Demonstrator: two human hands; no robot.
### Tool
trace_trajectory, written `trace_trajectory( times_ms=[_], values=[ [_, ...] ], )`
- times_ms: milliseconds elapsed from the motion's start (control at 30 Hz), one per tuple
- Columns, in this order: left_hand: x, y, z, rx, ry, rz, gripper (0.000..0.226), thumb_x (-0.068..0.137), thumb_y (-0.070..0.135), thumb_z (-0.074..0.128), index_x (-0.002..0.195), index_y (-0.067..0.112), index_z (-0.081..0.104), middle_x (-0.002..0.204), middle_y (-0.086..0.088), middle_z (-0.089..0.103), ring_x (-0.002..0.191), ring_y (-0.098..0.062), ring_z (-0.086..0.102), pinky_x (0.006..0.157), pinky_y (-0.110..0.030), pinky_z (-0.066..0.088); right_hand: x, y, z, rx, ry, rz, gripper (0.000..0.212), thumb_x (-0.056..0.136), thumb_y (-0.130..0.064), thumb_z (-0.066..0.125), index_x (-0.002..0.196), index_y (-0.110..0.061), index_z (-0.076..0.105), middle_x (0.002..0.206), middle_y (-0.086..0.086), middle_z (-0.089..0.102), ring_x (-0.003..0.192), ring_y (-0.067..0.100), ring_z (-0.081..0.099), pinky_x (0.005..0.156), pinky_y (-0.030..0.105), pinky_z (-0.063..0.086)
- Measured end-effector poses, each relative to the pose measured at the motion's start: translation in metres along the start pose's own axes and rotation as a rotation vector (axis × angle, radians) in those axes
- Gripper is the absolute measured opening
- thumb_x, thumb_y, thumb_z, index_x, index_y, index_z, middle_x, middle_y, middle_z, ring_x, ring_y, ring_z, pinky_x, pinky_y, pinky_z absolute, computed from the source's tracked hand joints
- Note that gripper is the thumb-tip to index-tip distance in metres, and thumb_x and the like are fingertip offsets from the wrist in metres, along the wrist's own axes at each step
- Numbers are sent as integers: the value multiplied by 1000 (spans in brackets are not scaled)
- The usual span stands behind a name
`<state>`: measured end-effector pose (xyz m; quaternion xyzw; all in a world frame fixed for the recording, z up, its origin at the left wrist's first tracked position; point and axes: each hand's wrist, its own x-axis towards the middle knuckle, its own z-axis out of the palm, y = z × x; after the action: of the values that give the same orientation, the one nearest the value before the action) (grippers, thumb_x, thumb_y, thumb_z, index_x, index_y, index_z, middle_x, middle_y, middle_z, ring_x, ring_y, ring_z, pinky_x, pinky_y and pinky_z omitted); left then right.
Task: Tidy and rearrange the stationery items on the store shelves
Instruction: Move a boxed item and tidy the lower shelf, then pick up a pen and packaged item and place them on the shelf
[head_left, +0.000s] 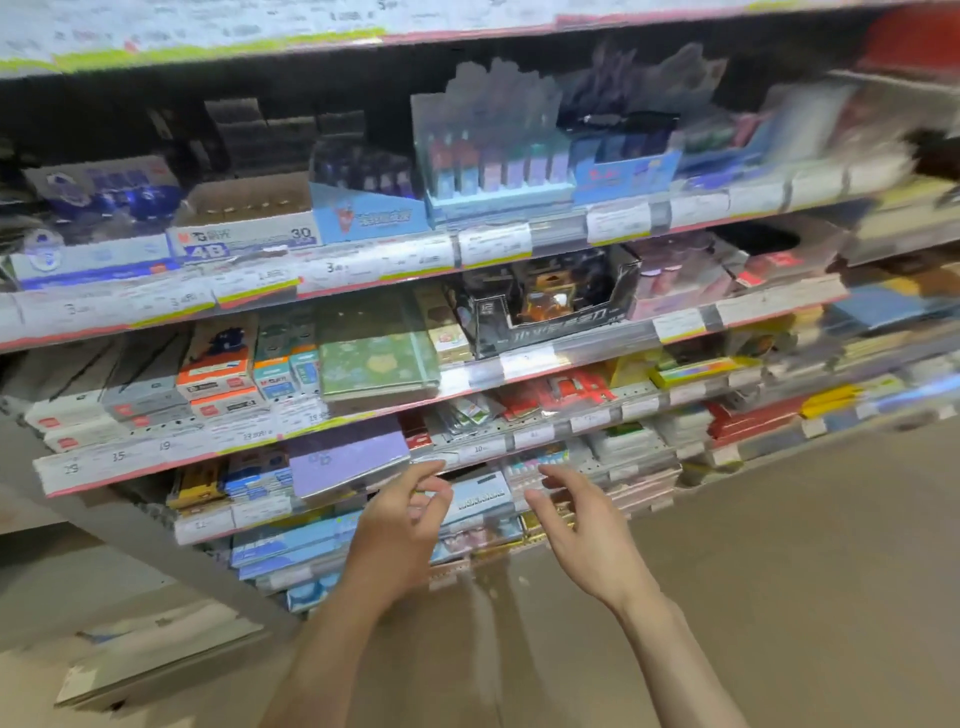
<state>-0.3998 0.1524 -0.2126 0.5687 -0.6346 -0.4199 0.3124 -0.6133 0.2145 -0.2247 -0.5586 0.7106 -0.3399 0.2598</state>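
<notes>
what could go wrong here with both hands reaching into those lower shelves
1. The purple notebook juts out past the shelf edge beside the left hand; a brush from that hand could probably tip it off.
2. The right hand is near loosely stacked flat packs; pulling one may drag its neighbours forward.
3. The picture is blurred, so a grab could land on the wrong item.

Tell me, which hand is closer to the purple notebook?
Left. The left hand hovers just right of the purple notebook; the right hand is farther right, both empty.
</notes>
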Motion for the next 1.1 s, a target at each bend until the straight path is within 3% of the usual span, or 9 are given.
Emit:
trace_trajectory(
  times_ms=[100,200,333,467,633,767,900,1033,1100],
  values=[
    [13,28,23,23,12,-6,22,93,26,62,95,48,61,75,15,65,70,-7,59,78,-30,50,17,15,-36,7,31,-1,46,97,-51,51,135,-25,56,129,-13,61,118,7,57,102,30,45],
    [34,48,36,29,-8,6,17,94,35,57,106,47,60,83,13,69,81,-11,65,85,-38,53,40,27,-61,23,56,-1,43,97,-49,52,134,-27,57,129,-12,61,117,7,57,102,34,47],
    [69,76,54,7,-21,100,27,90,48,55,116,41,59,85,12,67,79,-13,64,80,-44,53,71,34,-95,-7,84,-26,42,97,-49,52,133,-28,57,126,-14,61,115,4,57,100,30,47],
    [105,113,74,-60,-37,162,30,94,44,58,123,36,59,91,18,66,78,-8,62,75,-31,53,104,34,-134,-87,137,-61,41,98,-52,49,132,-29,57,126,-14,60,115,4,56,100,29,46],
    [135,154,74,-74,38,297,28,96,34,59,123,37,60,96,17,69,87,-8,66,82,-30,56,150,25,-178,-175,211,-178,41,98,-47,51,129,-23,61,123,-13,62,115,6,57,99,27,45],
    [146,185,72,38,119,397,29,96,31,59,125,34,61,98,19,69,89,-3,64,83,-20,51,183,15,-197,-195,272,-261,33,99,-45,52,123,-26,63,115,-14,63,106,3,58,92,27,47],
    [158,218,73,180,192,442,34,96,35,57,130,33,58,102,24,67,94,5,61,89,-21,49,214,-1,-216,-176,366,-394,23,97,-34,59,115,-23,66,104,-13,63,96,3,59,86,26,47],
    [165,252,82,294,267,509,35,97,39,55,132,37,55,109,25,63,94,9,58,89,-23,48,247,-15,-245,-164,452,-459,21,96,-35,59,110,-22,66,99,-11,59,83,4,57,78,30,48],
    [169,269,86,348,321,543,33,97,38,56,130,35,56,108,23,62,93,7,57,88,-22,46,265,-24,-260,-147,495,-525,21,96,-33,60,110,-18,66,101,-6,58,88,11,58,79,32,48]
  ],
)
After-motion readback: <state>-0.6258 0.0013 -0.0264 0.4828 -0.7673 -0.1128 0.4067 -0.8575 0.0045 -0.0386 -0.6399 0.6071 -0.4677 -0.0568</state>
